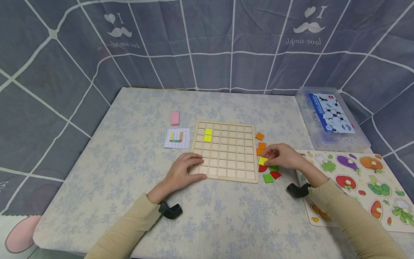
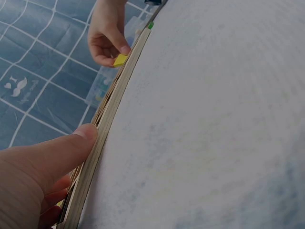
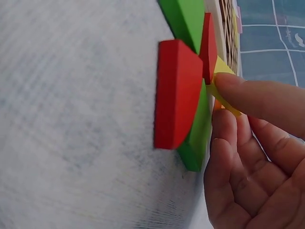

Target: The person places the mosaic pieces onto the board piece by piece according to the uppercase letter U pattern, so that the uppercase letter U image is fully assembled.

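A wooden grid board (image 1: 231, 163) lies flat, with two yellow square tiles (image 1: 208, 135) in its upper left cells. My left hand (image 1: 184, 172) rests on the board's near left corner, thumb along the front edge and fingers over the left side. Beside the board's right edge, my right hand (image 1: 284, 155) pinches a yellow square tile (image 3: 227, 88) between thumb and fingers. Close under it lie red pieces (image 3: 177, 95) and green tiles (image 3: 188, 19). Orange tiles (image 1: 260, 136) sit just beyond the right fingertips.
Left of the board are a small patterned grid card (image 1: 177, 144) and a pink block (image 1: 175, 118). A clear plastic box (image 1: 336, 140) stands at the back right. Under my right forearm lies a vegetable puzzle board (image 1: 362, 172). A grey curtain (image 1: 210, 39) hangs behind the table.
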Available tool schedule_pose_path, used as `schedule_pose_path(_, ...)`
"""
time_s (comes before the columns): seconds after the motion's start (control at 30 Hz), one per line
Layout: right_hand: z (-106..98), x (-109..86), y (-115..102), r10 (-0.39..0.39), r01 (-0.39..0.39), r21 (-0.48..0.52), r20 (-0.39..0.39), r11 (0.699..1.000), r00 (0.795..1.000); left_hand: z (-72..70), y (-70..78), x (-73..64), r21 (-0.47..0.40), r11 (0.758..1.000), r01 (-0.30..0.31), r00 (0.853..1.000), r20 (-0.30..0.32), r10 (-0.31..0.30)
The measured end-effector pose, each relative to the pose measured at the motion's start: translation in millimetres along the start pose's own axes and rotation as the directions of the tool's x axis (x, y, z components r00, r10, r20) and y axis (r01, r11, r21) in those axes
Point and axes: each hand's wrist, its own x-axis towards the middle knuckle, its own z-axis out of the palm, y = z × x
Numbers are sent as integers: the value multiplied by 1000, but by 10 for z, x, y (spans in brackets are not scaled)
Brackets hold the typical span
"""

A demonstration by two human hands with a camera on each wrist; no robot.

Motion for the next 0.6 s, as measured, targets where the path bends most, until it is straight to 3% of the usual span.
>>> schedule_pose_path(0.27,-63,15,-49,-1,1,8,22,1000,1000,-1,-1,-1,-7,1000,-2,1000,-1,2)
schedule_pose_path(0.6,-181,217,-342,-43,45,13,-72,999,996,3,5,1,-16,1000,-2,1000,-4,2)
